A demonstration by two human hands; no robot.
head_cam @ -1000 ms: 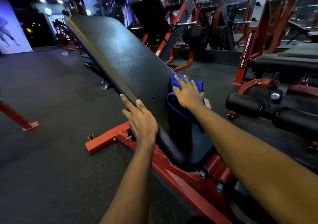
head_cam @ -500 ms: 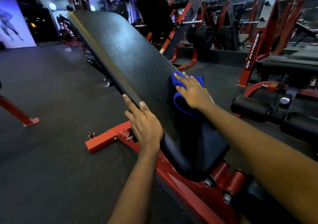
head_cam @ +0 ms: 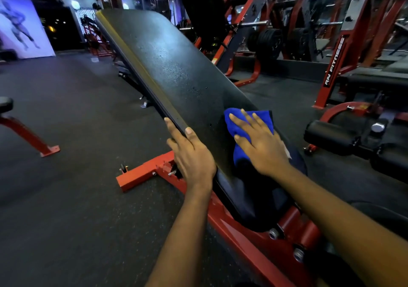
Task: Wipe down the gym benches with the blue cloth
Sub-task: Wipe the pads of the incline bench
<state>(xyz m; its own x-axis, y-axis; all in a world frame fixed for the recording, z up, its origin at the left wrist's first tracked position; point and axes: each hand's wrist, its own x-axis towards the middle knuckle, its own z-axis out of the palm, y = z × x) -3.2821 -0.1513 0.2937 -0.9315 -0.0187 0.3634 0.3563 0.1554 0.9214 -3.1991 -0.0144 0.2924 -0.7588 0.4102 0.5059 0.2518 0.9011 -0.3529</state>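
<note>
Blue microfibre cloth (head_cam: 244, 122) was seen lower centre-right of frame, lying on the black padded inclined surface (head_cam: 176, 66) near its lower end. Right hand (head_cam: 262, 147) was laid flat on the cloth, fingers (head_cam: 237, 119) straight and spread, pressing down, curled round nothing. Left hand (head_cam: 192, 156) was clamped on the surface's left edge, thumb on top, other fingers down its side, so the pad edge was grasped, judged as bracing.

Step judged: wiping of the pad's lower part. The stretch above, toward top centre, was judged not yet covered, as small pale specks, possibly droplets, were visible there.

To be done well: palm pressure should be held even, and the cloth pushed in long overlapping strokes up the slope to the rounded top edge, both side edges included. The cloth was bunched under the palm; a flatter spread is advised. The left grip should be shifted upward as reach grows.

Surface: textured, black, tilted, carried on a red-painted steel frame (head_cam: 141, 176) at lower centre.

Room:
- dark speckled rubber floor (head_cam: 66, 198) at left
- black roller pads (head_cam: 326, 136) at right
- red upright marked "RN FITNESS" (head_cam: 333, 63) upper right
- black weight plates (head_cam: 269, 41) top centre-right
- pale mural wall (head_cam: 19, 21) upper left

Lighting was dim and bluish.
</note>
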